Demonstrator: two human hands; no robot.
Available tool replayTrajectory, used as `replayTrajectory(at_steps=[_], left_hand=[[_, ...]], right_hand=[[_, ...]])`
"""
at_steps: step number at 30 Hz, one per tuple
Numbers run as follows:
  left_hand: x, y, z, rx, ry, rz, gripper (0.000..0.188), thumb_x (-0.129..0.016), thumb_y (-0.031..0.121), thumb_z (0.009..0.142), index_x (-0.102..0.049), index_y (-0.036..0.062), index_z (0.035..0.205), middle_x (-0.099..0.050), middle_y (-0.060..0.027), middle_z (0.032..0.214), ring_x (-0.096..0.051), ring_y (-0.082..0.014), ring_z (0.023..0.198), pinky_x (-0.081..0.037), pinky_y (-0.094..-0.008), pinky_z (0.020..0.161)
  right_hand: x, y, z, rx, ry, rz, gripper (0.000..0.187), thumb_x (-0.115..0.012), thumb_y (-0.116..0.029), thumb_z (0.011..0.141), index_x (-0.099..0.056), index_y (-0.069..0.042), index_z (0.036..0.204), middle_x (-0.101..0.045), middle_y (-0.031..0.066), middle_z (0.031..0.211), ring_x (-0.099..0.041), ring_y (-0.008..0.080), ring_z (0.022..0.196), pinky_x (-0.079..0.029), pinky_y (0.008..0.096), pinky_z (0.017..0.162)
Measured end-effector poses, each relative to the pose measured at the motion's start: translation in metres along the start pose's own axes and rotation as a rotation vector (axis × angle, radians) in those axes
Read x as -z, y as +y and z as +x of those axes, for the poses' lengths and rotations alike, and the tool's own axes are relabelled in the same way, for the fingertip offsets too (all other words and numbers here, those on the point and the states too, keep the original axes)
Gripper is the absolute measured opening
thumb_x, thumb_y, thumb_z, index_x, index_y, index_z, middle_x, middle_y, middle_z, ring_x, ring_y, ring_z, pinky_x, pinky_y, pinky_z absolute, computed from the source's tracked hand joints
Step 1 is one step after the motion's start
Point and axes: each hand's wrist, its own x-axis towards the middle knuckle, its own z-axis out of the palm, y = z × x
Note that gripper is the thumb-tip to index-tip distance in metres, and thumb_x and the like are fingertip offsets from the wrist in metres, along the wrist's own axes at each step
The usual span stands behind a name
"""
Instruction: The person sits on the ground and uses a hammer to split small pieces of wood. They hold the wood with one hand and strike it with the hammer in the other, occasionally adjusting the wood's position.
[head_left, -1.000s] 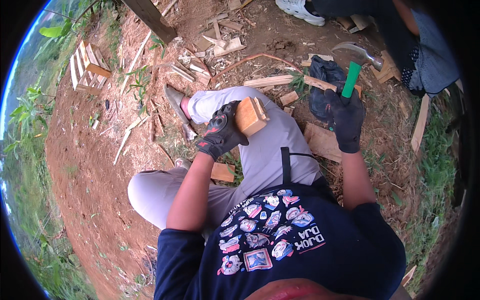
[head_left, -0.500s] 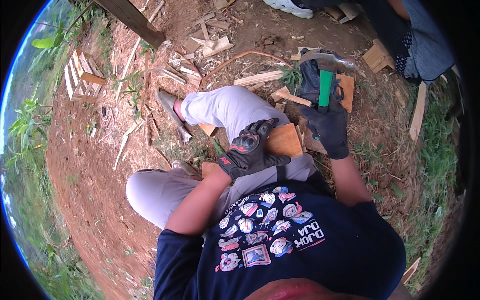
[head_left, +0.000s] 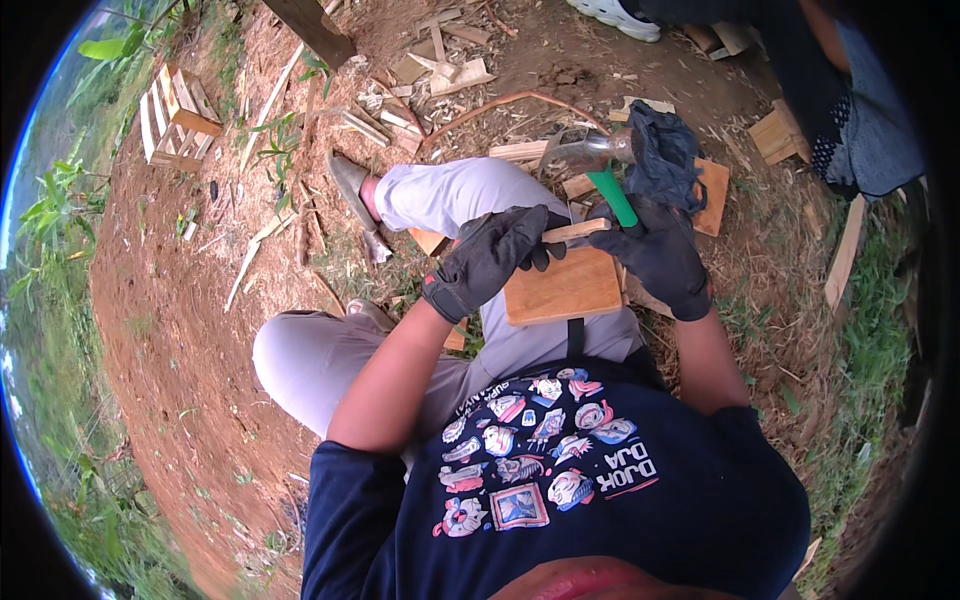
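I sit on bare ground with a flat wooden board on my lap. My left hand, in a black work glove, pinches a thin wooden strip at the board's far edge. My right hand, also gloved, grips the green handle of a hammer, whose metal head points left just above the strip. The strip's right end meets my right glove.
Wood offcuts and splinters litter the dirt ahead. A small slatted wooden frame lies at the far left. A dark cloth rests on another board. Another person sits at the upper right. Grass borders the right side.
The board has come down from being held up in my left hand to lying on my lap. My left hand now holds a thin strip, and the hammer has swung down close to it.
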Motion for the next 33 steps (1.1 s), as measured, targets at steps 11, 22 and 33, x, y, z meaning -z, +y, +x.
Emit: replayTrajectory(at_steps=[11,22,33], left_hand=[[0.014,-0.026,0.009,0.227,0.137,-0.529,0.035,-0.074,0.018,0.103,-0.072,-0.0026,0.131,-0.074,-0.0084,0.097,-0.068,-0.0183,0.079,-0.056,-0.0333,0.075],[-0.048,-0.008,0.084,0.158,-0.134,0.478,0.039,-0.067,0.024,0.102,-0.075,0.0064,0.135,-0.078,-0.0129,0.112,-0.074,-0.0197,0.100,-0.057,-0.0339,0.089],[-0.177,-0.144,0.255,-0.111,-0.942,1.340,0.041,-0.074,0.051,0.091,-0.082,0.0203,0.117,-0.080,-0.0074,0.121,-0.076,-0.0318,0.110,-0.062,-0.0463,0.094]], right_hand=[[0.003,0.004,0.004,0.113,0.123,-0.218,0.034,-0.074,-0.015,0.104,-0.068,0.001,0.133,-0.074,0.0106,0.109,-0.070,0.0174,0.095,-0.056,0.0336,0.084],[0.121,0.094,-0.078,-0.374,0.039,-0.252,0.036,-0.063,-0.022,0.108,-0.060,-0.006,0.141,-0.064,0.0066,0.086,-0.064,0.0184,0.073,-0.053,0.0363,0.067],[0.106,0.186,-0.148,-0.116,0.216,-0.702,0.046,-0.060,-0.017,0.109,-0.053,-0.004,0.152,-0.074,0.0231,0.111,-0.073,0.0393,0.094,-0.057,0.0504,0.084]])
